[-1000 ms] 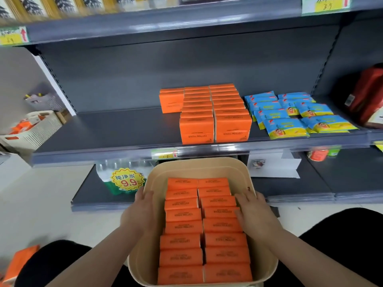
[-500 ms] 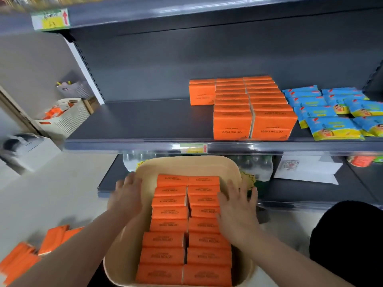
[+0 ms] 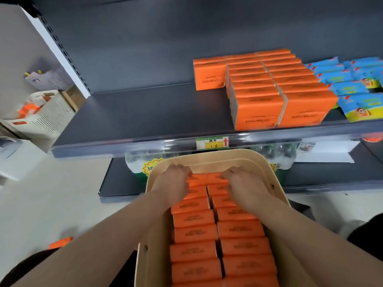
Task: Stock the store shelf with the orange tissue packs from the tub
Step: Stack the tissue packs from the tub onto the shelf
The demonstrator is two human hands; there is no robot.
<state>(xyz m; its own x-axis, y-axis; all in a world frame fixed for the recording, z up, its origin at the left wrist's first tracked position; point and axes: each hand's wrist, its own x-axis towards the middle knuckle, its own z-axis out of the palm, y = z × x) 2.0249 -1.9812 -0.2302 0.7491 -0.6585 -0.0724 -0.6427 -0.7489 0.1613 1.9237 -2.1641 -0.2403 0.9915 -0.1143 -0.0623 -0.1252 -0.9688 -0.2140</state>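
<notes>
A beige tub [image 3: 209,157] sits in front of me, packed with two rows of orange tissue packs [image 3: 193,235]. My left hand [image 3: 173,182] lies at the far end of the left row, its fingers curled over the farthest pack. My right hand [image 3: 243,183] does the same on the farthest pack of the right row. On the dark grey shelf [image 3: 145,112] above stand more orange packs [image 3: 257,112]: two full rows at the front right and a single pack [image 3: 209,76] at the back.
Blue wipe packs [image 3: 352,88] fill the shelf to the right of the orange ones. A price tag [image 3: 211,142] sits on the shelf lip. A white crate [image 3: 45,114] stands on the left. Bottled water [image 3: 141,164] lies on the lower shelf behind the tub.
Both hands moved from the tub's sides forward to the far end of the rows, and their fingers curled over the farthest packs. My view shifted left and closer.
</notes>
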